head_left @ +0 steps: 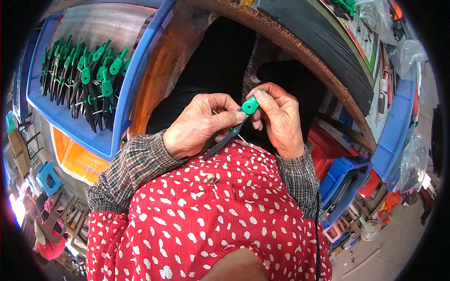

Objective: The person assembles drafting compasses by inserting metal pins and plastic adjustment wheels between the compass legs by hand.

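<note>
Above my lap, both hands work on one part with a round green head [250, 106] and black pointed blades [218, 147]. The head has a hole in its middle. My left hand [199, 122] is closed, its thumb and fingers pinching the part where black meets green. On the other side, my right hand [280, 116] is closed in a pinch on the green end; its fingertips partly cover it. A thin metal rod [242, 139] pokes out beside the blades. Several similar green-and-black pieces [86, 77] stand bunched together at my left.
Those pieces sit in a blue crate [137, 65] above an orange crate [70, 152]. A brown-edged workbench [335, 77] curves across the upper right. To my right are blue bins [344, 180], a red bin [326, 147] and clear plastic bags [412, 161]. A blue stool [48, 178] stands at far left.
</note>
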Demonstrator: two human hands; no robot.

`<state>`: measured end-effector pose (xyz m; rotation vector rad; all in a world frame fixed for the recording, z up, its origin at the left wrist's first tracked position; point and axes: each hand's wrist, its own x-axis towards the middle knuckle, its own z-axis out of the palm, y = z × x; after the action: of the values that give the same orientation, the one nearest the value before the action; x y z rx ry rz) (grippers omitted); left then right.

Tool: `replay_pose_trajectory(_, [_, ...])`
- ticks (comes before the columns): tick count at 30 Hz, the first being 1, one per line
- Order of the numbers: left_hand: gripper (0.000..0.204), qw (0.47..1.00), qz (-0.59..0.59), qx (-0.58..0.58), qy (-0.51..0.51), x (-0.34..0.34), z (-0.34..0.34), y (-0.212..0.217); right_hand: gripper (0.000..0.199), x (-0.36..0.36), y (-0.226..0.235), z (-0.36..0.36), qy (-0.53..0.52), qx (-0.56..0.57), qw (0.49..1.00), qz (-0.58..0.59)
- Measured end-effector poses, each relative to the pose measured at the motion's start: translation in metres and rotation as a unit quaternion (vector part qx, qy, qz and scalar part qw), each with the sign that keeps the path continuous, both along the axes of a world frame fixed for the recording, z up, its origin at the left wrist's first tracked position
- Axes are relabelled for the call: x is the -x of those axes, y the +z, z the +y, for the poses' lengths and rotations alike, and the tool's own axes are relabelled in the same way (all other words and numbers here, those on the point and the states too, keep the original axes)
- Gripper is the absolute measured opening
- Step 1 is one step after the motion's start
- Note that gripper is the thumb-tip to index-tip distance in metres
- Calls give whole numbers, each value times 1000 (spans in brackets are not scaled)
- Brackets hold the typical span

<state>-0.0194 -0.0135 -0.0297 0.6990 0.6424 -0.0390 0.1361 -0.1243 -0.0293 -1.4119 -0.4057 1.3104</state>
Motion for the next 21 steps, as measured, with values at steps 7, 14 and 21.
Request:
replay_pose_trajectory(7, [14,1000,9,2,3,2,1,-2,22,-1,-4,3,12,-12,1000,4])
replay_pose_trajectory(14, [12,1000,8,-12,3,2,3,2,21,0,-1,3,-1,-9,999,-40])
replay_pose_trajectory(21, [14,1000,-4,-19,0,2,4,1,21,-3,-4,3,7,-28,999,-32])
